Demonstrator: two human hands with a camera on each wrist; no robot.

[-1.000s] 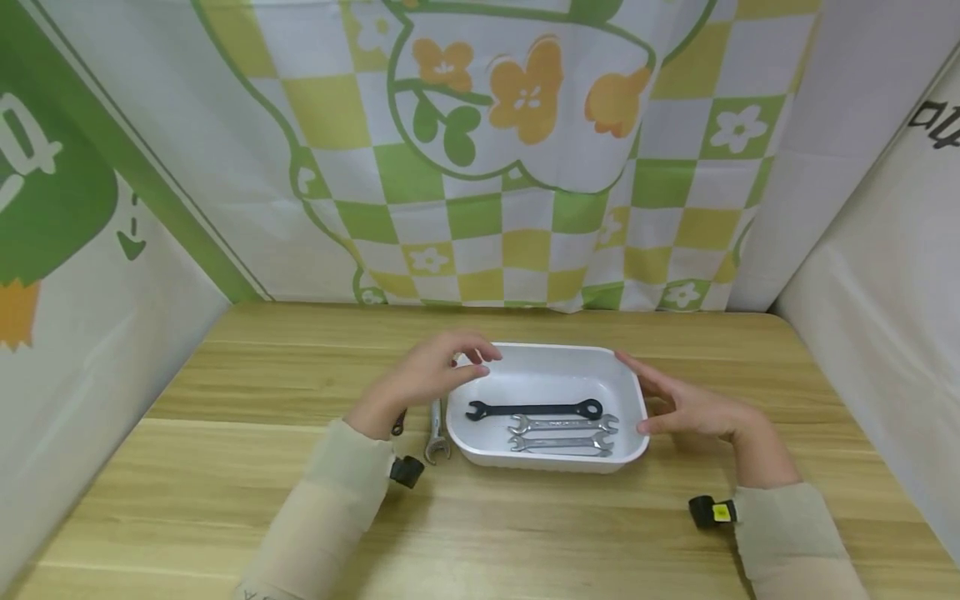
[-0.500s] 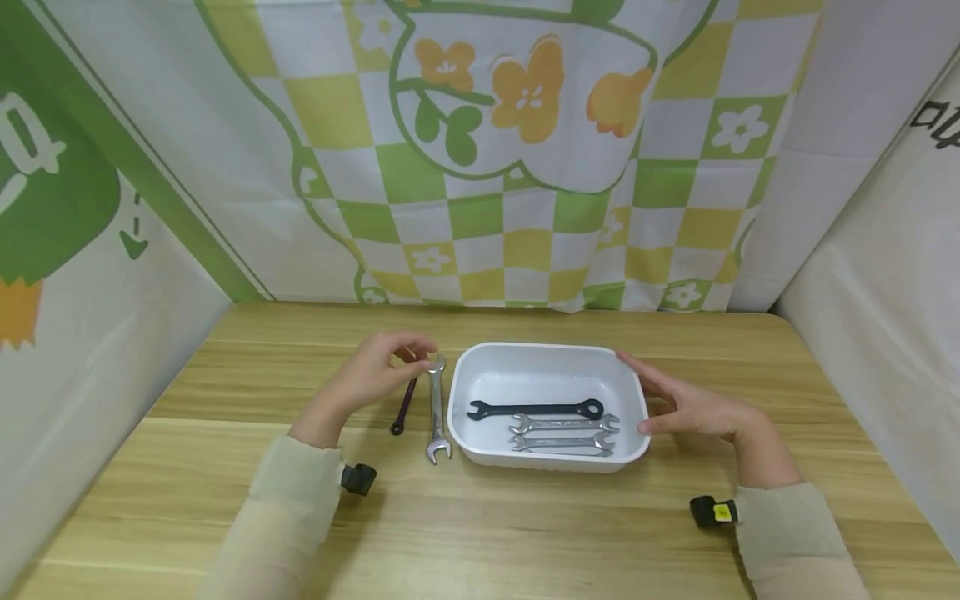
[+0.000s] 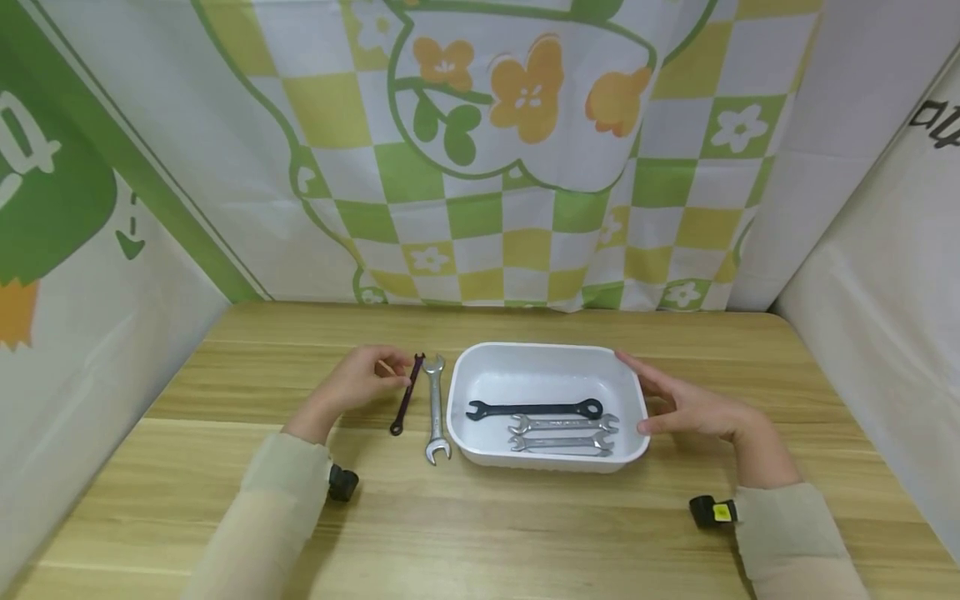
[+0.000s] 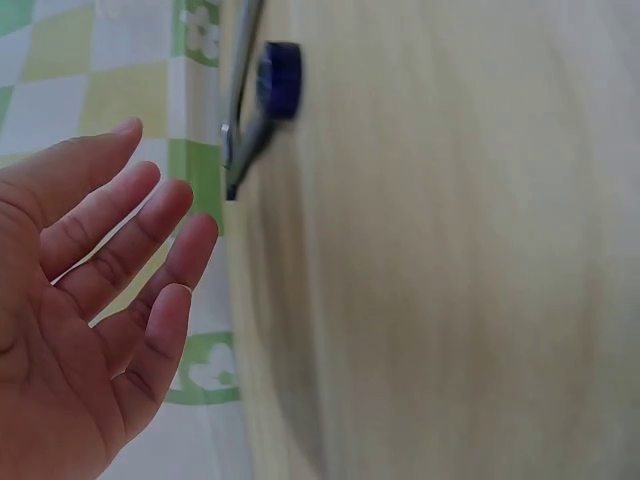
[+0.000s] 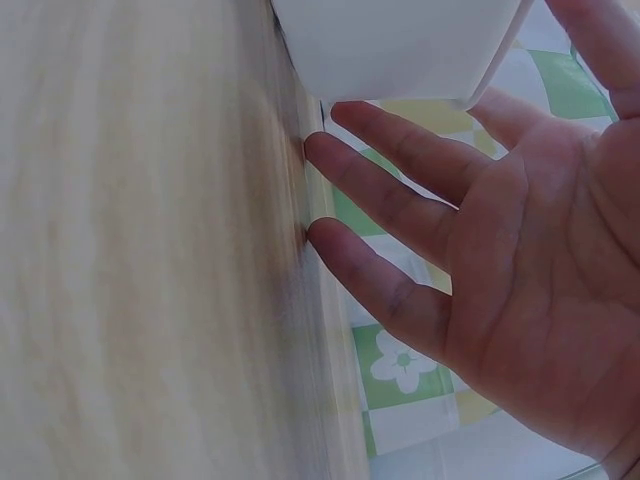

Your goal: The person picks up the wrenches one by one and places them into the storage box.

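My left hand (image 3: 365, 375) is beside a small dark purple combination wrench (image 3: 407, 396) lying on the table, fingertips right at its upper part. In the left wrist view the fingers are loosely bent with nothing between them, and the wrench's ring end (image 4: 280, 80) shows past them. Just right of it lies a silver open-end wrench (image 3: 437, 408). A white tray (image 3: 547, 463) holds a black combination wrench (image 3: 536, 409) and silver open-end wrenches (image 3: 564, 424). My right hand (image 3: 693, 408) rests against the tray's right end, fingers spread along its wall.
The wooden table (image 3: 525, 533) runs back to a checked, flower-printed cloth (image 3: 480, 208). White cloth walls (image 3: 885, 333) rise at both sides. A small black camera sits on each wrist.
My left hand has moved from over the tray's left edge leftward, past the silver wrench, to the purple wrench, and come lower. The right hand and tray have stayed put.
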